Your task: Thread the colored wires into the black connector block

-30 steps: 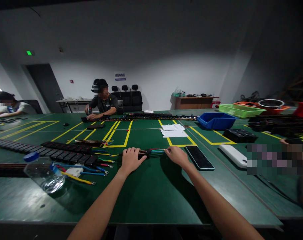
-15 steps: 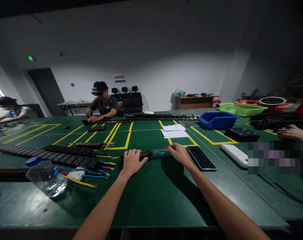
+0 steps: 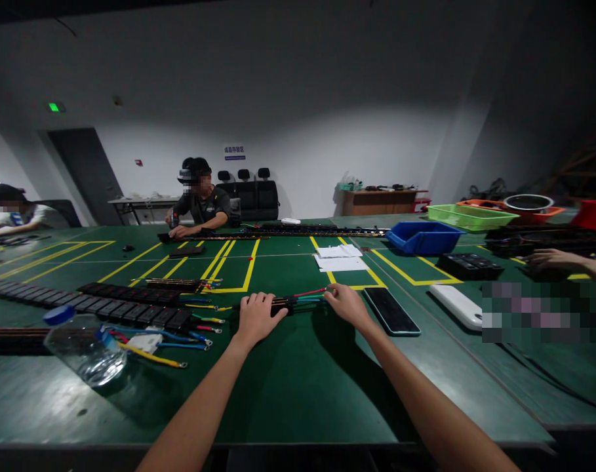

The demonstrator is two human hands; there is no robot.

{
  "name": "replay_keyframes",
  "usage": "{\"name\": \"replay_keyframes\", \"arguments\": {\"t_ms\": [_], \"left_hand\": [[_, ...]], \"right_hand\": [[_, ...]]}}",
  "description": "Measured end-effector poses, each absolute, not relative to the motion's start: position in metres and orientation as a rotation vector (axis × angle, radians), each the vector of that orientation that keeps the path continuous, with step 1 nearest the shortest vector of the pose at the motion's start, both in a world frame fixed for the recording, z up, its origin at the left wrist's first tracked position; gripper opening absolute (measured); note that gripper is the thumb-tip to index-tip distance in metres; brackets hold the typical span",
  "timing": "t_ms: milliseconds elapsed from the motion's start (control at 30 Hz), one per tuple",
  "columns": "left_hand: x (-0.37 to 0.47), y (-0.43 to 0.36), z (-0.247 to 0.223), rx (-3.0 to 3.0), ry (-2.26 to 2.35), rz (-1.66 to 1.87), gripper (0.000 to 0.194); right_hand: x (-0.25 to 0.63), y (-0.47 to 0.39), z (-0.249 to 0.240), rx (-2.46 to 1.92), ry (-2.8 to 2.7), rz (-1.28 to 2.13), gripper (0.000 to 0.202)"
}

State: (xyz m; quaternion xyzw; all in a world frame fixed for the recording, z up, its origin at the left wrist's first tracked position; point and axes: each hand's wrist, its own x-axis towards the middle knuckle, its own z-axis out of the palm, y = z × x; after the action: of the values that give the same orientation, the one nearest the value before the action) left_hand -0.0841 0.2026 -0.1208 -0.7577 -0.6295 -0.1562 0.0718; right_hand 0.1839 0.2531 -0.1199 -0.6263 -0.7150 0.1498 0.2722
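My left hand (image 3: 256, 318) lies over a dark bar with copper-coloured strips (image 3: 280, 302), its fingers wrapped over the near side. From the bar's right end run red, green and blue wires (image 3: 310, 296). My right hand (image 3: 345, 303) is at the far ends of these wires, thumb and fingers pinched together on them. A yellow wire (image 3: 222, 308) shows to the left of my left hand. Just right of my right hand lies a dark phone (image 3: 392, 311).
A tilted water bottle (image 3: 88, 351), black battery-like strips (image 3: 130, 307) and lugged cables are at left. White papers (image 3: 341, 257), a blue bin (image 3: 423, 238) and a white device (image 3: 455, 307) lie beyond and right. People work across the table and at both sides.
The view has shifted slightly. My right hand has moved a little left along the wires; my left hand stays on the bar. The hand at the far right has moved left.
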Motion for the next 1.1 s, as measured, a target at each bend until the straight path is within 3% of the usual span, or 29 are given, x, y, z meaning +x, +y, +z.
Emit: {"name": "replay_keyframes", "arguments": {"t_ms": [1100], "left_hand": [[-0.0844,0.2005,-0.122,-2.301,-1.896,-0.501,0.063]], "right_hand": [[0.1813,0.2448,-0.1137,-1.669,-1.997,0.361,0.04]]}}
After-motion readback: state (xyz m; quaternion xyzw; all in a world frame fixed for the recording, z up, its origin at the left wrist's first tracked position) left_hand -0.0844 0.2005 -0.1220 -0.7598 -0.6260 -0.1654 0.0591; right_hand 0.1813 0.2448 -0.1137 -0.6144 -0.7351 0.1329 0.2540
